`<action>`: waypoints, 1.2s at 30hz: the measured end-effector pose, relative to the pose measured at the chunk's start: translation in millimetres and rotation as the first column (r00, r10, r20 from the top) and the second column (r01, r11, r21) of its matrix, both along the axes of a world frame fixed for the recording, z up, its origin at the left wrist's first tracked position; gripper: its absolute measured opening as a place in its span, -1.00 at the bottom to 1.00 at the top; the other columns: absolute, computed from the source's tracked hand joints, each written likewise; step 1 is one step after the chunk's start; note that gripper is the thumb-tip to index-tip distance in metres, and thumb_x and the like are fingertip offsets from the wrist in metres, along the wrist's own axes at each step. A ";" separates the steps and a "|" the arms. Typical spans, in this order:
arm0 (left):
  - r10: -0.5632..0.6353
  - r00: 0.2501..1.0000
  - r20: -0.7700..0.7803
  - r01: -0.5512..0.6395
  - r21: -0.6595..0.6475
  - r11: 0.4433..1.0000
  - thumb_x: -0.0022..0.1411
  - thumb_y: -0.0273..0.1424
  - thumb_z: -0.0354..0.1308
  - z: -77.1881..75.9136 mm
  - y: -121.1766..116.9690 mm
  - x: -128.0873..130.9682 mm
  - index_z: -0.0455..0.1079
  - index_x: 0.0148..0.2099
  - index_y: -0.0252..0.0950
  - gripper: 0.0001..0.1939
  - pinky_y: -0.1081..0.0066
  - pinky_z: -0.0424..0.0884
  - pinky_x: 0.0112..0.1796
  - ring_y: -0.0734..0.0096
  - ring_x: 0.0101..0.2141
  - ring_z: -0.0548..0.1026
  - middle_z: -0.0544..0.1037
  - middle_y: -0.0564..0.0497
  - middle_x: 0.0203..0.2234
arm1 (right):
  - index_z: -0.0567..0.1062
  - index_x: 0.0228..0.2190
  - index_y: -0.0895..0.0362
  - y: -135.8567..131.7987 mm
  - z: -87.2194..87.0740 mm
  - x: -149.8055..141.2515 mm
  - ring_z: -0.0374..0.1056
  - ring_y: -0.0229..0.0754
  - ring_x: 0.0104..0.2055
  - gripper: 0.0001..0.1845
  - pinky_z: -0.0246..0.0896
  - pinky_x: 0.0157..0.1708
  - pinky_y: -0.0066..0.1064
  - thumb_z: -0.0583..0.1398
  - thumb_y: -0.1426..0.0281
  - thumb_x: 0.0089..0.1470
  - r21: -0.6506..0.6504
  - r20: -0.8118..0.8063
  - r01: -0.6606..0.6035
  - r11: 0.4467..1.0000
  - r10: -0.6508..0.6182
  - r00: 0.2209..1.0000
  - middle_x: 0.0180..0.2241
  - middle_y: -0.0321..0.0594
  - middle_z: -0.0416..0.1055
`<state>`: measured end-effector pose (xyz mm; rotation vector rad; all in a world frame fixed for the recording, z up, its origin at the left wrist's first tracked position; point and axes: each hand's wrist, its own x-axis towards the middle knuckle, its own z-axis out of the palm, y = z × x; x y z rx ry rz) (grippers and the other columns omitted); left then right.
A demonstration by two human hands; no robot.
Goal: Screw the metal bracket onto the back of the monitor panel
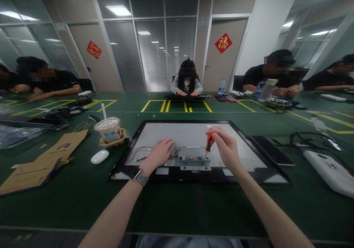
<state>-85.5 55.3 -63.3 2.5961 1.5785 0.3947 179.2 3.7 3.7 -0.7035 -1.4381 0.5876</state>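
A flat display panel (163, 130) with a black frame lies on the table before me, its pale side facing up. Near its front edge sits a metal bracket (195, 163) with connector ports. My right hand (225, 144) grips an orange and black screwdriver (210, 143), whose shaft points down at the right part of the bracket; the exact tip contact is too small to tell. My left hand (162, 152) rests on the panel just left of the bracket, fingers stretched out, holding nothing that I can see. Thin cables (138, 152) run across the panel beside it.
On the left are a drink cup (109, 130) with a straw, a white mouse (100, 157) and a brown paper bag (52, 155). A black phone (272, 150) and a white device (329, 170) lie to the right. Other people sit across the green table (177, 211).
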 end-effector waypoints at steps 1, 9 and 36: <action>-0.001 1.000 -0.002 0.001 0.002 1.000 0.44 -0.34 -0.12 0.3 -0.4 0.1 0.28 0.26 -0.32 -0.57 0.09 0.15 0.24 0.14 0.25 0.26 0.30 -0.17 0.27 | 0.62 -0.35 0.01 0.3 -1.1 0.9 0.39 -0.09 -0.14 -0.79 0.31 -0.12 -0.22 0.17 0.30 0.19 0.007 -0.011 -0.013 1.000 0.013 1.000 -0.29 -0.20 0.47; -0.003 0.999 -0.033 0.003 0.003 1.000 0.44 -0.35 -0.11 3.6 -3.0 1.7 0.27 0.26 -0.32 -0.57 0.10 0.13 0.25 0.16 0.24 0.28 0.31 -0.18 0.26 | 0.61 -0.32 0.03 1.3 -2.4 1.1 0.40 -0.16 -0.33 -0.88 0.34 -0.33 -0.30 0.27 0.30 0.10 -0.071 -0.061 0.007 0.997 -0.011 0.998 -0.37 -0.25 0.48; 0.017 0.999 -0.047 -0.018 -0.031 0.999 0.44 -0.35 -0.12 9.9 -6.4 3.6 0.26 0.27 -0.29 -0.58 0.10 0.11 0.26 0.17 0.26 0.24 0.29 -0.17 0.27 | 0.52 -0.29 0.04 3.3 -2.7 3.6 0.40 -0.14 -0.31 -0.77 0.35 -0.30 -0.26 0.15 0.18 0.23 -0.076 -0.093 -0.017 0.997 0.010 0.996 -0.38 -0.22 0.44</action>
